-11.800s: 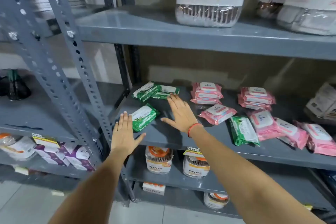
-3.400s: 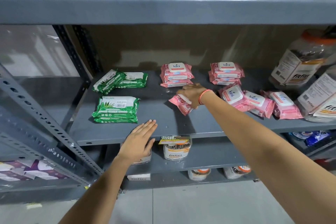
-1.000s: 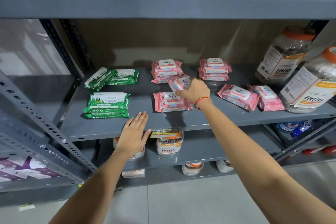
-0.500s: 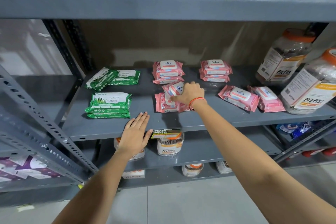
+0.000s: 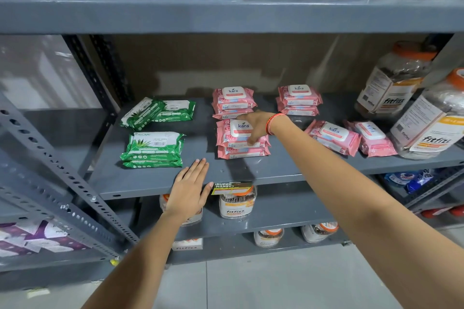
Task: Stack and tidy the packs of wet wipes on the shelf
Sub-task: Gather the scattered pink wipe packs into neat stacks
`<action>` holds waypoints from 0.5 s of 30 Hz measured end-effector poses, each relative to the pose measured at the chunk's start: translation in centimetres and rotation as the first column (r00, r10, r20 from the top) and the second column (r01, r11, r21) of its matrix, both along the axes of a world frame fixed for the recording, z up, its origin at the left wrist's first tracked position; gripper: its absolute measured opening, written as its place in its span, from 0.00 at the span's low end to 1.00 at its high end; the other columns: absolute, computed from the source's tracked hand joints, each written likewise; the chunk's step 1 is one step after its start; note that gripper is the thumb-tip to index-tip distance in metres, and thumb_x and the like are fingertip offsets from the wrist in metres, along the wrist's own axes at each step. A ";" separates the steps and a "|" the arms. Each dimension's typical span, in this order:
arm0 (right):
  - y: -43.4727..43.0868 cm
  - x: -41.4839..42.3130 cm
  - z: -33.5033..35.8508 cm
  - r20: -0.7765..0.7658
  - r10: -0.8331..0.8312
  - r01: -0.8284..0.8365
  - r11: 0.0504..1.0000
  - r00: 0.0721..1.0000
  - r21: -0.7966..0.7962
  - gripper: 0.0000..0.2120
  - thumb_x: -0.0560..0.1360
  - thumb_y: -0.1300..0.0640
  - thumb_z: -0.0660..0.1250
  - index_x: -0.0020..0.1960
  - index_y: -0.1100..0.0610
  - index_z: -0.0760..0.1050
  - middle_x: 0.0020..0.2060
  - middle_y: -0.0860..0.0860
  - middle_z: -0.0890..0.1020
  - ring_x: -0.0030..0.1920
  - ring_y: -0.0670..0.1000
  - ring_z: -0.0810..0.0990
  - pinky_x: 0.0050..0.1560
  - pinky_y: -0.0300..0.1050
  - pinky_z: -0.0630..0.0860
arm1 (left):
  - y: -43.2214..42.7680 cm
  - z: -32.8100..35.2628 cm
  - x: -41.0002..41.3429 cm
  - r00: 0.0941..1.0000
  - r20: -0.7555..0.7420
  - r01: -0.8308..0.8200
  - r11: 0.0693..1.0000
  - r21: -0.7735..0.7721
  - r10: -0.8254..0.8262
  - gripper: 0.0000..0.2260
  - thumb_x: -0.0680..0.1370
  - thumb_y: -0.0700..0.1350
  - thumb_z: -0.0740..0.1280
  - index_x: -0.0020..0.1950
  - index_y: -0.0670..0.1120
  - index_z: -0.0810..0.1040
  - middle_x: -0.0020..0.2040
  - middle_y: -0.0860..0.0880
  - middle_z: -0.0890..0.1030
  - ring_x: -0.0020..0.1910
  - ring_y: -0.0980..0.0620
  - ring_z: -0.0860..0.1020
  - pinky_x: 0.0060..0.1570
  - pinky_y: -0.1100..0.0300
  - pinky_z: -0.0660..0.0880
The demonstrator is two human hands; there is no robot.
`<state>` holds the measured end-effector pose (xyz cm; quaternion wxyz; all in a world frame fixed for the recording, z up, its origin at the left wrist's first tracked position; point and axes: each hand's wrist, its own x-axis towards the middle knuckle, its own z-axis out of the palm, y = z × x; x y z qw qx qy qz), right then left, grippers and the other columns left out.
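On the grey middle shelf (image 5: 276, 170) a front stack of two pink wipe packs (image 5: 232, 138) lies flat. My right hand (image 5: 256, 125) lies over the top pack's right side, fingers curled round its front edge. Behind stand two more pink stacks (image 5: 233, 100) (image 5: 298, 99). Two loose pink packs (image 5: 331, 137) (image 5: 371, 138) lie to the right. A green stack (image 5: 155, 148) sits front left, with two skewed green packs (image 5: 155, 113) behind it. My left hand (image 5: 190, 188) rests flat and open on the shelf's front edge.
Two large fitfizz jars (image 5: 394, 83) (image 5: 431, 123) crowd the shelf's right end. A perforated grey upright (image 5: 62, 170) slants across on the left. The shelf above (image 5: 226, 12) hangs low and carries more jars. Smaller jars (image 5: 236, 203) stand on the shelf below.
My right hand has laid the tilted pink pack flat on the other front pink pack, making a stack of two. My left hand has stayed on the shelf edge.
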<state>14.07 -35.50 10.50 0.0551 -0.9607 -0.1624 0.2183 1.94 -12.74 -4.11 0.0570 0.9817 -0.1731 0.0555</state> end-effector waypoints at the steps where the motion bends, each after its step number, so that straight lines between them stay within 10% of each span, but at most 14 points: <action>1: -0.1 0.0 0.0 -0.001 0.016 -0.016 1.000 1.000 0.000 0.43 0.69 0.58 0.74 0.76 0.53 0.54 0.72 0.53 0.66 0.70 0.56 0.67 0.69 0.52 0.67 | 0.0 0.0 0.0 1.000 -0.003 0.000 1.000 -0.004 0.000 0.36 0.76 0.62 0.32 0.74 0.43 0.57 0.75 0.46 0.61 0.74 0.50 0.56 0.72 0.51 0.55; 15: -1.2 -1.6 -4.2 0.267 0.045 -0.058 0.997 0.963 0.042 0.50 0.68 0.39 0.71 0.77 0.50 0.44 0.78 0.53 0.48 0.77 0.58 0.49 0.73 0.63 0.49 | 0.1 0.1 -0.1 1.000 0.006 0.016 0.997 -0.076 -0.015 0.36 0.75 0.63 0.33 0.75 0.43 0.55 0.76 0.47 0.58 0.75 0.51 0.53 0.73 0.52 0.51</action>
